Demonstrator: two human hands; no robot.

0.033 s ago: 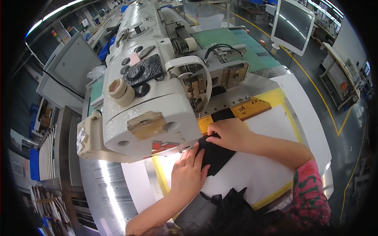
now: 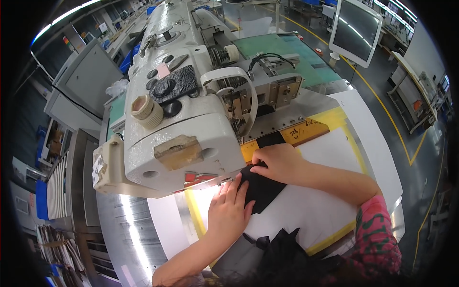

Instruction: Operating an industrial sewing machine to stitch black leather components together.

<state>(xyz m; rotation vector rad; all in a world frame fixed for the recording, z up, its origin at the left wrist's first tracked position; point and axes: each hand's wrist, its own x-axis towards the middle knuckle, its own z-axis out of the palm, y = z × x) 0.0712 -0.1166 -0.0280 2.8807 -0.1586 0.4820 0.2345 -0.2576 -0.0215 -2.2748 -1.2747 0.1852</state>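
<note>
A black fabric piece (image 2: 262, 193) lies on the white work surface (image 2: 315, 203), just in front of the sewing machine's white head (image 2: 186, 158). My left hand (image 2: 228, 214) rests on its left edge, fingers stretched out and lying flat, their tips by the machine's lower edge. My right hand (image 2: 278, 162) is closed at the fabric's far edge, thumb and fingers bent together on it. Beyond that hand, a black strip (image 2: 270, 139) crosses the yellow-orange plate (image 2: 306, 131) with handwritten marks. Closer to me lies a crumpled heap of black fabric (image 2: 284, 251).
Metal clamp parts (image 2: 282, 93) sit behind the plate, close to my right hand. Yellow tape (image 2: 351, 138) borders the white surface. A screen (image 2: 355, 31) stands at the far right, beyond a green tabletop (image 2: 287, 52). Grey cabinets (image 2: 86, 71) stand to the left.
</note>
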